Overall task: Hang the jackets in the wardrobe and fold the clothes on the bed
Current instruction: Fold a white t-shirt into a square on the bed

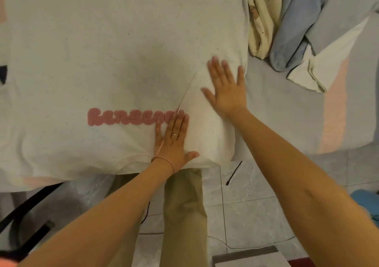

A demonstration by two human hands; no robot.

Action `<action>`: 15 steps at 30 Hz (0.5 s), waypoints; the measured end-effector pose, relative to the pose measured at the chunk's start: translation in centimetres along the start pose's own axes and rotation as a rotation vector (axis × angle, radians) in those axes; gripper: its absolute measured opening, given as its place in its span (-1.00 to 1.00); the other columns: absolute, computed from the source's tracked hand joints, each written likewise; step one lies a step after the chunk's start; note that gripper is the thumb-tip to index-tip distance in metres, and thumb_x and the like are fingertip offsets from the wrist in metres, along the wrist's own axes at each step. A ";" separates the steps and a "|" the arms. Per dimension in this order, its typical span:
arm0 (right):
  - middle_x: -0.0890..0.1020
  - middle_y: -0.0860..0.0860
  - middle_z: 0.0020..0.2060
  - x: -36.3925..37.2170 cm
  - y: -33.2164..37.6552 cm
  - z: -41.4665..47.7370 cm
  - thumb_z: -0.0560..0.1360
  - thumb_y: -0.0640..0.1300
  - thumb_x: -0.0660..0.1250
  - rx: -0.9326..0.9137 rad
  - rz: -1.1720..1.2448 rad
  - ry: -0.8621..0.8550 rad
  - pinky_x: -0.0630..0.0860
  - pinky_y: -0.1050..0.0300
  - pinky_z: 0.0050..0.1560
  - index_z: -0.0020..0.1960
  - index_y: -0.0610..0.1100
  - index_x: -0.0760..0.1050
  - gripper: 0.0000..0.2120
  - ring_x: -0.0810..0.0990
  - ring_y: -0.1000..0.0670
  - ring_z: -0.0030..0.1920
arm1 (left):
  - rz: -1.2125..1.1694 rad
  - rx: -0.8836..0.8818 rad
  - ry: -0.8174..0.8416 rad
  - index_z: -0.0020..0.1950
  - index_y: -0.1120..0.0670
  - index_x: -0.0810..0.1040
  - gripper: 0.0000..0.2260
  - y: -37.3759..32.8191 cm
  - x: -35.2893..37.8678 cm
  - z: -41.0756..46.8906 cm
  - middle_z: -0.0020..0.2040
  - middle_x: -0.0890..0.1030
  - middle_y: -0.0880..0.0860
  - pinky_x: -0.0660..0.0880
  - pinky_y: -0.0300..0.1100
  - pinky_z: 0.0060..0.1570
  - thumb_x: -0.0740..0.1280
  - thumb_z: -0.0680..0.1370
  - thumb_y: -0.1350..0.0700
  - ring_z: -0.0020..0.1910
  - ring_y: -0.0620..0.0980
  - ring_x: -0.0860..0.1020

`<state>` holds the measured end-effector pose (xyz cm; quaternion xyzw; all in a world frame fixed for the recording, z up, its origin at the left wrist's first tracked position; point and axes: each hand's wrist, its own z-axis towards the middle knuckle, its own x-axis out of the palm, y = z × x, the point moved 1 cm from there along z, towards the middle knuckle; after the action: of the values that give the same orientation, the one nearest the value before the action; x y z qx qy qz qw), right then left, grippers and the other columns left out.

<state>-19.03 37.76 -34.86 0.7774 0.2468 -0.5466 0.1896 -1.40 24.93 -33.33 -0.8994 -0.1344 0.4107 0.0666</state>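
Your left hand [174,141] and right hand [226,88] are both flat, fingers spread, pressing the white sweatshirt [102,61] on the bed [287,112].

Single head-worn wide-angle view. Looks forward and steeply down, almost straight onto the near edge of the bed [276,112]. Sits close, at arm's reach: takes in both forearms entering from the bottom corners, with left hand [172,141] and right hand [225,86] landing near frame centre. Fills the upper part with the white sweatshirt [102,51] spread flat on the bed. Clips the heap of clothes [297,30] at top right. Catches tiled floor [246,215] and the wearer's khaki trouser leg [184,215] along the bottom, directly under the lens.
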 end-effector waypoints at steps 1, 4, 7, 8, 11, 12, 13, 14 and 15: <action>-0.15 0.01 0.54 -0.5 -0.3 0.5 0.60 0.22 -0.21 0.100 0.040 -0.027 -0.25 -0.16 0.49 0.55 -0.06 -0.23 -0.37 -0.13 -0.02 0.54 | -0.025 0.002 0.015 0.32 0.03 -0.64 0.01 -0.2 -0.2 -0.2 0.29 -0.67 -0.06 -0.63 0.06 0.17 0.12 0.42 -0.41 0.24 -0.10 -0.67; 0.06 -0.10 0.54 -1.7 0.6 0.3 0.64 0.04 -0.06 0.145 0.159 -0.222 -0.23 -0.04 0.49 0.55 -0.18 -0.02 -0.45 0.01 -0.06 0.54 | -0.080 0.093 -0.077 0.41 0.02 -0.53 -0.12 -0.2 -1.0 -0.7 0.41 -0.54 -0.05 -0.54 0.10 0.28 -0.03 0.43 -0.39 0.38 -0.06 -0.52; 0.19 -0.14 0.50 -1.8 2.0 -1.8 0.63 -0.05 0.04 -0.146 0.168 -0.277 -0.10 0.01 0.51 0.52 -0.22 0.11 -0.49 0.12 -0.07 0.51 | 0.022 0.215 -0.200 0.48 0.04 -0.38 -0.32 0.2 -2.2 0.9 0.52 -0.32 -0.01 -0.32 0.21 0.38 -0.14 0.53 -0.24 0.47 -0.06 -0.35; 0.20 -0.13 0.50 -1.2 1.7 -2.7 0.62 -0.03 0.04 -0.274 0.151 -0.231 -0.06 0.01 0.51 0.52 -0.21 0.10 -0.49 0.12 -0.06 0.51 | 0.073 0.228 -0.223 0.50 0.05 -0.34 -0.36 0.2 -2.8 2.1 0.54 -0.25 0.01 -0.29 0.22 0.38 -0.17 0.55 -0.20 0.48 -0.06 -0.30; 0.19 -0.09 0.51 0.7 -1.6 -4.2 0.61 0.10 0.00 -0.286 0.121 -0.125 -0.02 -0.03 0.49 0.53 -0.16 0.08 -0.43 0.15 -0.08 0.51 | 0.216 0.216 -0.241 0.50 0.05 -0.31 -0.39 1.2 -5.7 6.0 0.53 -0.24 -0.02 -0.35 0.23 0.33 -0.30 0.52 -0.18 0.50 -0.08 -0.22; 0.15 -0.06 0.52 1.2 -3.0 -4.6 0.61 0.13 -0.03 -0.164 0.121 -0.103 -0.08 -0.03 0.49 0.54 -0.13 0.04 -0.41 0.13 -0.08 0.51 | 0.239 0.208 -0.232 0.50 0.04 -0.31 -0.40 1.7 -6.6 7.1 0.53 -0.24 -0.04 -0.36 0.25 0.32 -0.29 0.53 -0.20 0.51 -0.09 -0.20; 0.08 -0.03 0.53 1.5 -4.2 -5.0 0.61 0.16 -0.06 -0.035 0.122 -0.083 -0.15 -0.03 0.49 0.55 -0.11 -0.01 -0.40 0.07 -0.06 0.52 | 0.259 0.191 -0.214 0.51 0.03 -0.31 -0.41 2.2 -7.5 8.0 0.53 -0.25 -0.05 -0.34 0.28 0.32 -0.25 0.56 -0.20 0.51 -0.09 -0.20; 0.02 -0.01 0.54 1.7 -5.0 -5.4 0.61 0.16 -0.10 0.081 0.129 -0.069 -0.20 -0.01 0.49 0.56 -0.10 -0.06 -0.40 0.02 -0.04 0.53 | 0.280 0.177 -0.183 0.51 0.03 -0.32 -0.42 2.5 -8.1 8.5 0.53 -0.27 -0.05 -0.32 0.31 0.32 -0.20 0.59 -0.20 0.51 -0.09 -0.21; -0.01 -0.02 0.54 1.8 -5.3 -6.0 0.61 0.15 -0.12 0.165 0.151 -0.068 -0.22 0.01 0.49 0.56 -0.10 -0.10 -0.41 -0.02 -0.03 0.54 | 0.303 0.167 -0.156 0.50 0.04 -0.32 -0.42 2.7 -8.4 8.7 0.53 -0.28 -0.04 -0.30 0.32 0.33 -0.17 0.60 -0.18 0.51 -0.08 -0.23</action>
<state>-17.12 45.77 -34.70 0.7879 0.1350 -0.5751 0.1739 -12.79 19.98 -33.55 -0.8661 0.0323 0.4942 0.0677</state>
